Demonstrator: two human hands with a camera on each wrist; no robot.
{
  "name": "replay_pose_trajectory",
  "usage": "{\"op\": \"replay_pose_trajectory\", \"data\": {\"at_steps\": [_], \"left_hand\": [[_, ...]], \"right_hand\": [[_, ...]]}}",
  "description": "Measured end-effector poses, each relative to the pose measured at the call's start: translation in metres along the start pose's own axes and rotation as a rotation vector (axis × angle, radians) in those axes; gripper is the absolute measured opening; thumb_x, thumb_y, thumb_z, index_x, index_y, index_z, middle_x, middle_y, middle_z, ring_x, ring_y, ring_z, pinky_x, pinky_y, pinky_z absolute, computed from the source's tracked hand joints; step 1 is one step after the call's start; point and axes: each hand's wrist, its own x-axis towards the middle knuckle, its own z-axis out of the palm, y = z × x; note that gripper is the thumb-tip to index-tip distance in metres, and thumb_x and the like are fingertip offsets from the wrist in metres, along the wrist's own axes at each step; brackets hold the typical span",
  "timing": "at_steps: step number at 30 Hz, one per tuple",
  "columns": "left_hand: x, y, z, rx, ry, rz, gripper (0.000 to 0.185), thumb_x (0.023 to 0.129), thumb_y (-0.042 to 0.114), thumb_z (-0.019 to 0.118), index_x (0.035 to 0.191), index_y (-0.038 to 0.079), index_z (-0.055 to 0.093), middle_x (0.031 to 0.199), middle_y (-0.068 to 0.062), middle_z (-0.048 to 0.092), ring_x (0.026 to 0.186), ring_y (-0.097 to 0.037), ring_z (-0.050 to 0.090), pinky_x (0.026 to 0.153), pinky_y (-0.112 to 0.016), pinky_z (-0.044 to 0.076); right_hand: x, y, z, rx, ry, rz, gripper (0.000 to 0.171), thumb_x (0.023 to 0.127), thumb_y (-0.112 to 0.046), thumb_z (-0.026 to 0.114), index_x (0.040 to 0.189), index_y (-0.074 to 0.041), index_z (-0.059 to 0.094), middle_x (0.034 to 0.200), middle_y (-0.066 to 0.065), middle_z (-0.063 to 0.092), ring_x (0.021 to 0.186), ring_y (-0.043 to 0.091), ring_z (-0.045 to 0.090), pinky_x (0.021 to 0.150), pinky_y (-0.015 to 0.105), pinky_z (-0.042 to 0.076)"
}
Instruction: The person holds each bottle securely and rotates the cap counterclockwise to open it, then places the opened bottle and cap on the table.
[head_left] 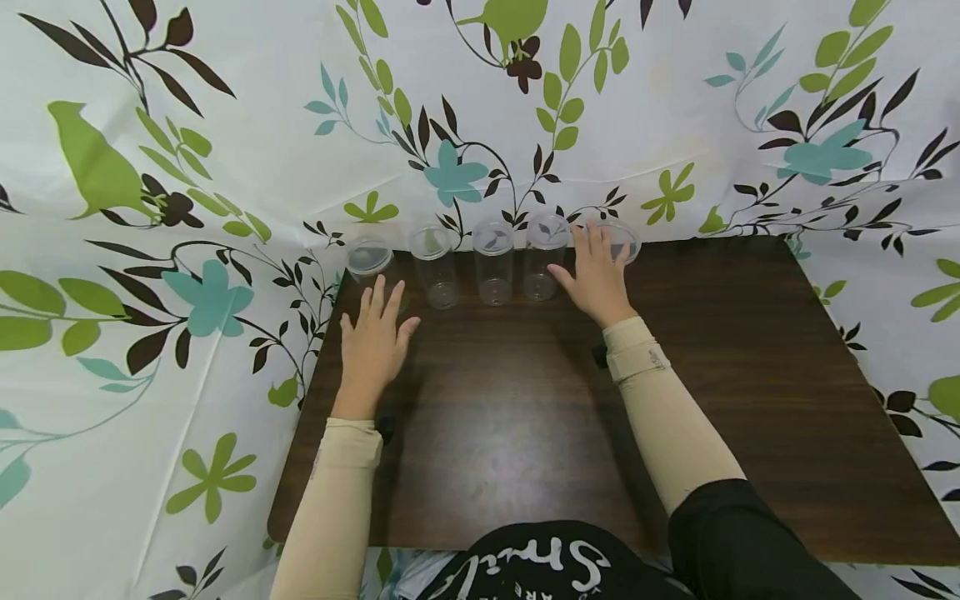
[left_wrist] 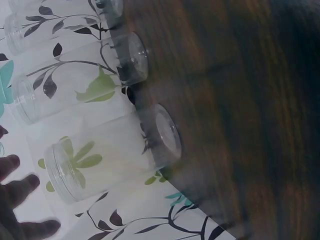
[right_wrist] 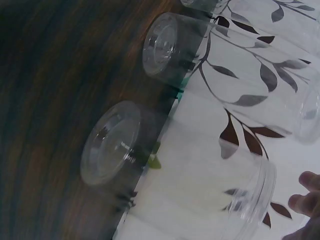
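Observation:
Several clear plastic jars stand upright in a row along the table's back edge. My left hand (head_left: pixel 372 346), its fingers spread, is just in front of the leftmost jar (head_left: pixel 370 260). In the left wrist view, the fingertips show a little apart from the rim of a jar (left_wrist: pixel 117 155). The right hand (head_left: pixel 600 275) reaches over the rightmost jar (head_left: pixel 628 242) with spread fingers, hiding most of it. Beside its thumb is a narrower jar (head_left: pixel 543 258). In the right wrist view, fingers (right_wrist: pixel 309 202) appear near a wide jar's (right_wrist: pixel 195 170) rim. Neither hand holds anything.
Two more narrow jars, one left of centre (head_left: pixel 437 267) and one at the middle (head_left: pixel 493 262), stand between the hands. The dark wooden table (head_left: pixel 495 433) extends toward the person. A leaf-patterned white sheet (head_left: pixel 270 142) hangs behind and beside it.

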Motion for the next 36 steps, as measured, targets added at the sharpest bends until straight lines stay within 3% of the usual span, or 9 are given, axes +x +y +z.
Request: {"op": "replay_pose_trajectory", "data": {"at_steps": [4, 6, 8, 17, 25, 32, 36], "left_hand": [[-0.002, -0.001, 0.003, -0.037, 0.165, 0.053, 0.055, 0.104, 0.040, 0.056, 0.150, 0.012, 0.048, 0.155, -0.014, 0.045, 0.130, -0.039, 0.053, 0.090, -0.062, 0.049], [-0.003, -0.002, 0.004, -0.046, 0.224, 0.077, 0.047, 0.102, 0.034, 0.061, 0.142, 0.009, 0.056, 0.145, -0.015, 0.056, 0.118, -0.039, 0.061, 0.077, -0.057, 0.054], [-0.004, -0.003, 0.004, -0.050, 0.244, 0.087, 0.042, 0.102, 0.031, 0.062, 0.137, 0.008, 0.060, 0.137, -0.014, 0.061, 0.112, -0.039, 0.064, 0.073, -0.055, 0.055], [-0.006, -0.005, 0.006, -0.058, 0.216, 0.067, 0.033, 0.101, 0.027, 0.063, 0.126, 0.006, 0.066, 0.121, -0.015, 0.068, 0.105, -0.036, 0.065, 0.070, -0.054, 0.056], [-0.008, -0.009, 0.012, -0.066, 0.172, 0.032, 0.030, 0.102, 0.025, 0.061, 0.125, 0.008, 0.066, 0.116, -0.014, 0.069, 0.100, -0.036, 0.066, 0.069, -0.053, 0.055], [-0.010, -0.012, 0.017, -0.061, 0.159, 0.020, 0.028, 0.102, 0.026, 0.060, 0.123, 0.009, 0.066, 0.115, -0.013, 0.069, 0.099, -0.036, 0.066, 0.068, -0.054, 0.055], [-0.012, -0.014, 0.019, -0.067, 0.153, 0.016, 0.027, 0.101, 0.025, 0.060, 0.123, 0.010, 0.067, 0.116, -0.012, 0.069, 0.099, -0.035, 0.066, 0.067, -0.054, 0.055]], "right_hand": [[0.011, -0.006, 0.003, 0.014, 0.040, -0.018, 0.080, 0.099, -0.045, 0.064, 0.158, -0.006, 0.027, 0.163, 0.024, 0.022, 0.151, 0.047, 0.013, 0.111, 0.076, -0.001], [0.016, -0.009, 0.003, 0.022, 0.043, -0.016, 0.080, 0.099, -0.046, 0.063, 0.158, -0.007, 0.027, 0.163, 0.022, 0.023, 0.152, 0.045, 0.012, 0.112, 0.075, -0.003], [0.021, -0.010, 0.004, 0.025, 0.042, -0.012, 0.080, 0.099, -0.047, 0.063, 0.159, -0.007, 0.027, 0.163, 0.021, 0.023, 0.152, 0.045, 0.011, 0.113, 0.074, -0.006], [0.036, -0.012, 0.010, 0.038, 0.015, 0.011, 0.082, 0.098, -0.049, 0.064, 0.158, -0.008, 0.027, 0.164, 0.020, 0.024, 0.152, 0.044, 0.013, 0.113, 0.071, -0.012], [0.040, -0.009, 0.016, 0.039, 0.053, 0.007, 0.075, 0.097, -0.044, 0.067, 0.154, -0.006, 0.036, 0.159, 0.021, 0.033, 0.149, 0.037, 0.028, 0.113, 0.072, -0.008], [0.043, -0.010, 0.019, 0.031, 0.081, -0.028, 0.069, 0.096, -0.041, 0.070, 0.148, -0.003, 0.046, 0.152, 0.022, 0.042, 0.143, 0.037, 0.038, 0.118, 0.068, 0.003], [0.042, -0.013, 0.020, 0.078, 0.076, -0.026, 0.069, 0.095, -0.038, 0.073, 0.148, -0.002, 0.047, 0.152, 0.022, 0.042, 0.143, 0.038, 0.037, 0.120, 0.060, 0.017]]}}
